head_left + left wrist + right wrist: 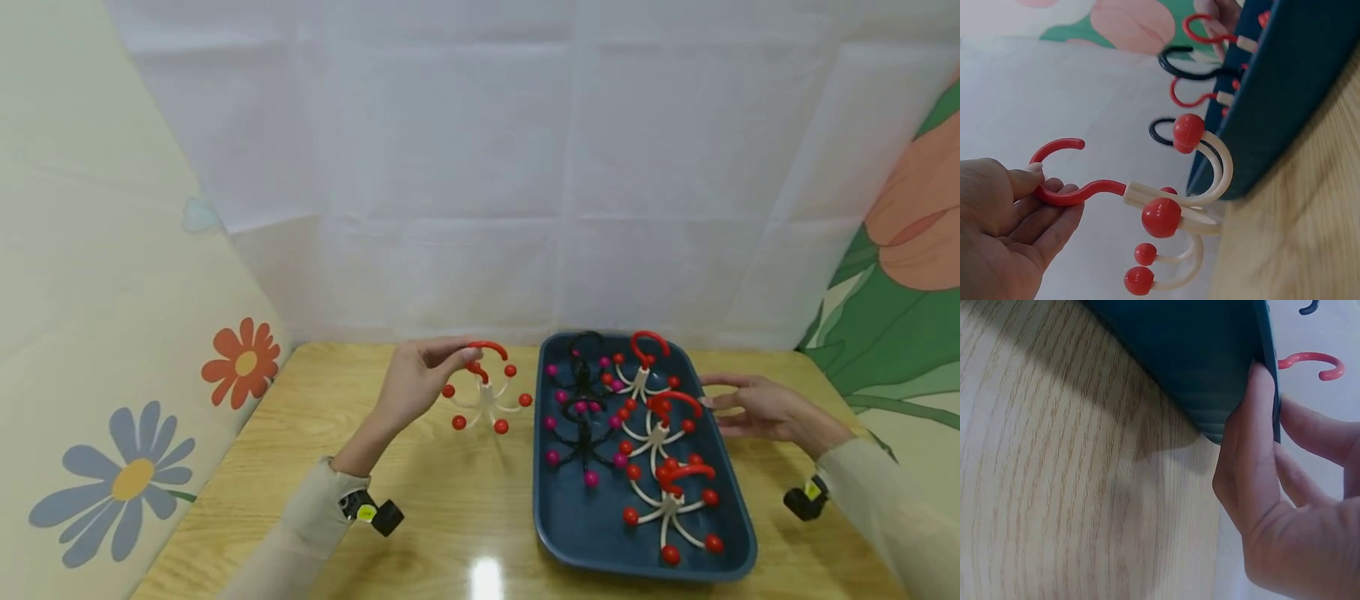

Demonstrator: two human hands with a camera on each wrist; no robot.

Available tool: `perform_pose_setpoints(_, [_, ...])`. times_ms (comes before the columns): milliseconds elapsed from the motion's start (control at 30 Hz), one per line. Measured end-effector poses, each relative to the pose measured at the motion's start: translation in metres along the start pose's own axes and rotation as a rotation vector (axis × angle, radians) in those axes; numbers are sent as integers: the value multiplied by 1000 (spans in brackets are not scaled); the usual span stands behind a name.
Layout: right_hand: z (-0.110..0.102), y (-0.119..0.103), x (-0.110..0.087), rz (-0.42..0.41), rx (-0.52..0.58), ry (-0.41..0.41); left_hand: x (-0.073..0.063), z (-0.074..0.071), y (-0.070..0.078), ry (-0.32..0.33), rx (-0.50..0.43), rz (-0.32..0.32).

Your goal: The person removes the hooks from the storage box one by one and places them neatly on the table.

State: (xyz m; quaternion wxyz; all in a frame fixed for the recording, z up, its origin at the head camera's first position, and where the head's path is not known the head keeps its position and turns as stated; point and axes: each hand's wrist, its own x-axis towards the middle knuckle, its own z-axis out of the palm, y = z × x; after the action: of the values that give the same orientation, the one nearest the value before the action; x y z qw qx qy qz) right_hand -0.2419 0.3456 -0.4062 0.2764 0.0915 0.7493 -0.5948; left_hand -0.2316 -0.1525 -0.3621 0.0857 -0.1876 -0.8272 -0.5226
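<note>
Red-white hook [487,396] pinched by L hand [416,383] grip, w/ gap to tray [581,529], R hand [765,410] pinching R rim [1265,337].

Both forearms [300,517] forward and inward, left hand [416,379] in a raised pinch, right hand [765,410] likewise in a pinch.

Dressed in pale beige long sleeves [288,533], wearing a small, boxy black camera [387,518] at each cuff [321,490], marked with a bright yellow-green patch [366,512].
</note>
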Motion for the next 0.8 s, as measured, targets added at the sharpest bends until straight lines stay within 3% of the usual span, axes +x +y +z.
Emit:
perform_pose_setpoints(233, [0, 0, 0, -5, -5, 0, 14, -1, -26, 25, 44, -63])
perform_pose_setpoints(367, [-1, 0, 1, -4, 4, 1, 23, 1, -39, 38, 21, -85])
perform_pose_setpoints(800, [-1, 0, 1, 3, 7, -11, 45, 14, -70, 83, 19, -73])
